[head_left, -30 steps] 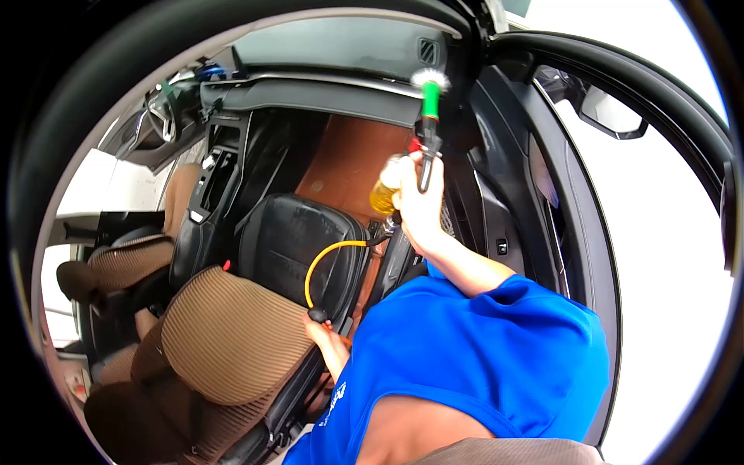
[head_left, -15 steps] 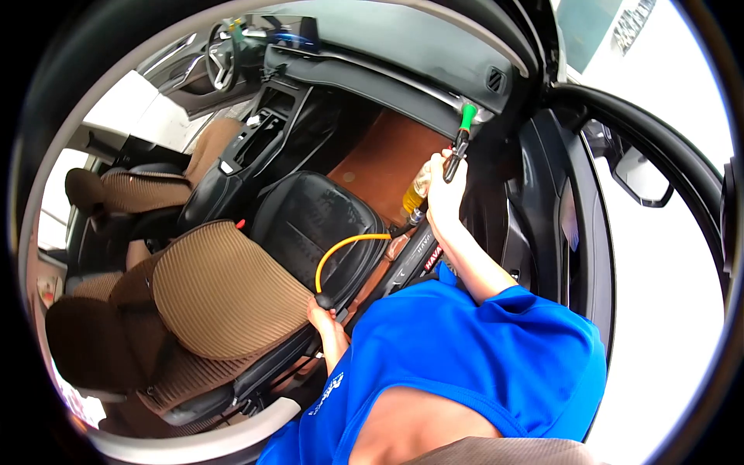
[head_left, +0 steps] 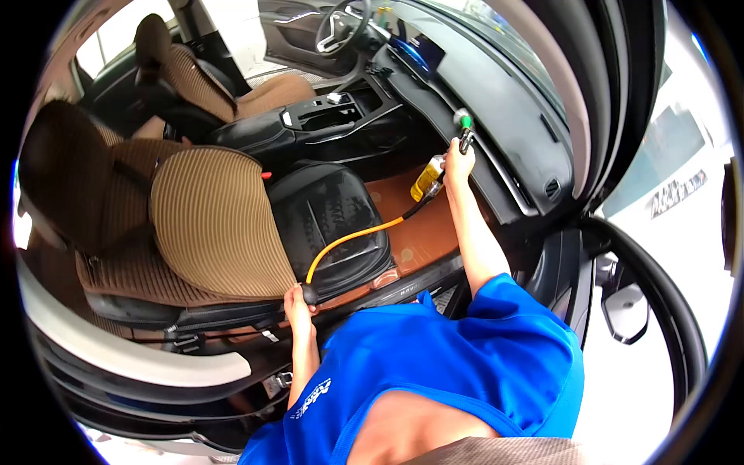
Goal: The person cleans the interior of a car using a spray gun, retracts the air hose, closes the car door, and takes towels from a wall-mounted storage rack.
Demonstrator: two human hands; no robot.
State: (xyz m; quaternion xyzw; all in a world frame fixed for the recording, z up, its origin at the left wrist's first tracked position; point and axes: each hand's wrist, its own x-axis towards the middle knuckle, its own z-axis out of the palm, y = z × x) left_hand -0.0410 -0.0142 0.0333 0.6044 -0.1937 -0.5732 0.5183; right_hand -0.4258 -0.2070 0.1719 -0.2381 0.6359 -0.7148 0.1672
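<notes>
My right hand (head_left: 459,164) is wrapped round an air cleaning gun (head_left: 466,142) with a green nozzle (head_left: 466,122). The nozzle points at the dashboard's passenger-side front, where a pale blur surrounds its tip; contact cannot be made out. Below the gun hangs its clear bottle (head_left: 426,181) of yellow liquid. From the gun's grip an orange hose (head_left: 349,235) curves over the black seat cushion (head_left: 333,213). Near the seat's outer edge my left hand (head_left: 296,304) is closed on the hose, beside a round black piece (head_left: 310,294) on it.
A striped brown cover (head_left: 217,225) lies over the passenger seat. Brown matting (head_left: 418,232) lines the footwell. Beyond are the centre console (head_left: 325,120) and steering wheel (head_left: 341,29). The open door with its mirror (head_left: 626,314) stands to my right; the sill (head_left: 411,291) runs before me.
My view has turned and shifted. My right hand has carried the gun and bottle along the dashboard, away from the door side towards the centre. The left hand still grips the hose.
</notes>
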